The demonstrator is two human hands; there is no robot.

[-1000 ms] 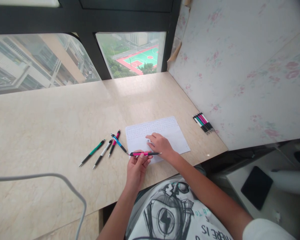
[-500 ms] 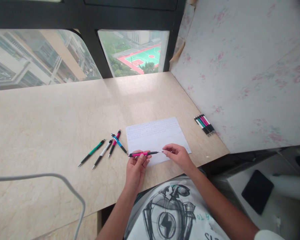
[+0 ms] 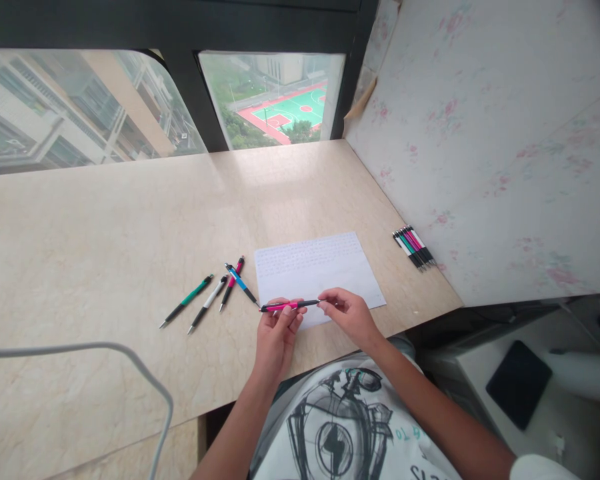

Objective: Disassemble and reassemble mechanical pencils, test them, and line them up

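My left hand (image 3: 279, 330) is closed round a pink and black pen (image 3: 286, 306), held level above the near edge of a white sheet of paper (image 3: 320, 270) with faint writing. My right hand (image 3: 347, 312) pinches the pen's right-hand tip with thumb and fingers. Both hands hover just over the beige marble desk (image 3: 130, 220), close to my body.
Several loose pens lie left of the paper: a green one (image 3: 187, 301), a white one (image 3: 207, 305), a red one (image 3: 231, 283) and a blue one (image 3: 241, 283). A bundle of pens (image 3: 413, 247) rests by the floral wall at right. A grey cable (image 3: 130, 363) arcs at lower left.
My right hand left the paper, where it lay flat, and came to the pen's right tip, which it now pinches. The left hand kept hold of the pen.
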